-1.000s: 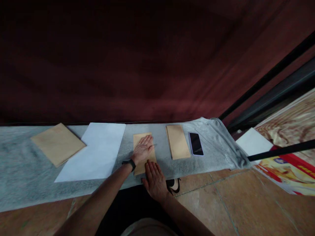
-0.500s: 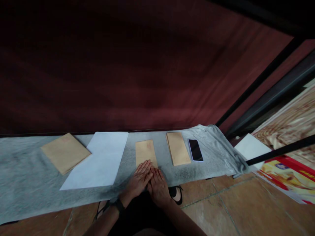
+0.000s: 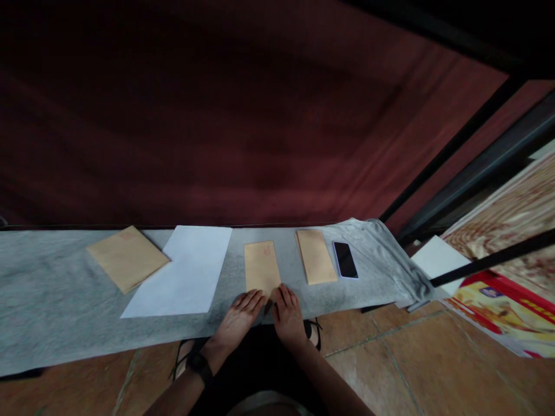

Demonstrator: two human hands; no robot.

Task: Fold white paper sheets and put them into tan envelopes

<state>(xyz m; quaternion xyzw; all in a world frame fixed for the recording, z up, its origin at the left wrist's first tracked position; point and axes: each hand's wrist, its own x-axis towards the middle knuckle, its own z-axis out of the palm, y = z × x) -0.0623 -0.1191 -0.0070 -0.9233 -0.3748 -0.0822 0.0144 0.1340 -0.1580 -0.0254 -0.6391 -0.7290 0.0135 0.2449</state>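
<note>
A brown paper envelope [image 3: 262, 266] with a faint reddish print near its far end lies lengthwise in front of me. Both hands are at its near end, a small dark gap between them. My left hand [image 3: 240, 318] has its fingers bent together over the near left corner. Opposite it, my right hand [image 3: 289, 318] closes on the near right corner, fingers pressed together. My thumbs and the envelope's near edge are partly hidden. Right of it rests another brown envelope [image 3: 318, 257], seemingly more than one layer thick.
White paper [image 3: 186, 271] lies to the left, partly under a brown envelope [image 3: 130, 260]. A phone [image 3: 346, 260] lies at the right on the grey cloth [image 3: 373, 289]. Dark bars [image 3: 455, 141] and a red-yellow box [image 3: 507, 312] stand at the right. Behind hangs dark red cloth [image 3: 260, 144].
My hands have moved apart from their overlap on the envelope's near part to its two near corners. The view has shifted slightly, so the things on the cloth appear a little higher.
</note>
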